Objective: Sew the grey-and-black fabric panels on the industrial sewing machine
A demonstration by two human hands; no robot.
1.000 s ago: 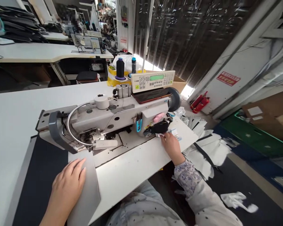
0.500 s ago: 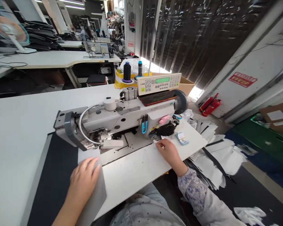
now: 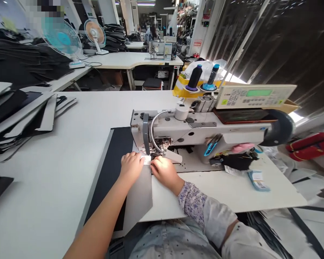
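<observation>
A sewing machine (image 3: 183, 126) stands on the white table. Under its needle end lies a grey fabric piece (image 3: 140, 201), which is partly over a black panel (image 3: 105, 169). My left hand (image 3: 131, 167) rests flat on the grey piece beside the needle area, thumb against a small white label (image 3: 146, 160). From the other side, my right hand (image 3: 166, 172) pinches the label's right edge with closed fingers. The needle and presser foot are mostly hidden behind my hands and the lamp (image 3: 173, 156).
Stacked black and white cut pieces (image 3: 21, 118) lie at left. Blue-handled snips (image 3: 212, 145) hang on the machine. A banded bundle of labels (image 3: 258, 180) sits at right. Thread cones (image 3: 194, 76) stand behind. Fans (image 3: 63, 37) and another sewing machine (image 3: 163, 48) are farther back.
My right hand has moved left from the table's right part to the needle area, bringing the small white label. My left hand has shifted up the grey piece to meet it. The view has turned left.
</observation>
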